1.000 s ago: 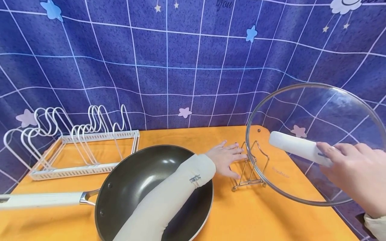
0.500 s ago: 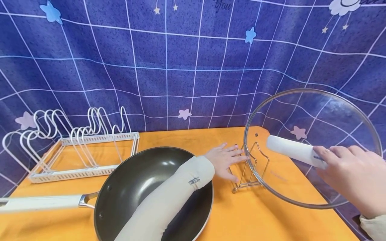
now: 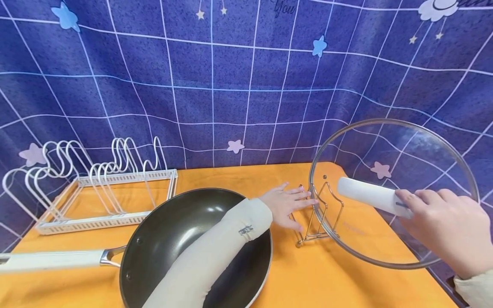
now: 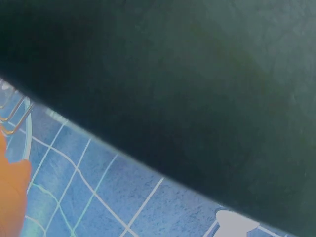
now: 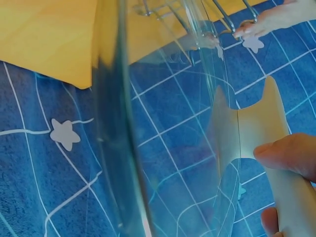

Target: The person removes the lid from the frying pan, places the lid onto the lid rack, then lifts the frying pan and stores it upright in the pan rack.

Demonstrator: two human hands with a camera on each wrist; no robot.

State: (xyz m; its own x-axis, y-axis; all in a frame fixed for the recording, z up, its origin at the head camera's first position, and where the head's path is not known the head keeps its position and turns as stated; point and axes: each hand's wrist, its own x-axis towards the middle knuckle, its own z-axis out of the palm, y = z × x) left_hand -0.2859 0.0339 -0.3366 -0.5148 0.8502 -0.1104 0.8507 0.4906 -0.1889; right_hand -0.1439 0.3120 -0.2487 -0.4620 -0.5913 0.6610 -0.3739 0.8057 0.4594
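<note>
My right hand (image 3: 446,226) grips the white handle (image 3: 369,194) of a large clear glass lid (image 3: 400,149) with a metal rim, held upright. The lid's left edge overlaps a small metal wire lid rack (image 3: 316,236) in the head view; how deep it sits between the wires is unclear. My left hand (image 3: 285,207) has its fingers spread and straight, their tips at the rack's left side. In the right wrist view the thumb (image 5: 284,153) lies on the handle. A dark surface fills most of the left wrist view, with rack wires (image 4: 15,121) at its left.
A dark wok (image 3: 185,226) with a long white handle (image 3: 54,259) stands under my left forearm. Behind it to the left is a white rack (image 3: 96,220) with curved wire dividers. The orange tabletop (image 3: 227,175) ends at a blue gridded curtain (image 3: 231,107).
The lid has moved a little left and down towards the wire rack, along with my right hand. My left hand has barely moved.
</note>
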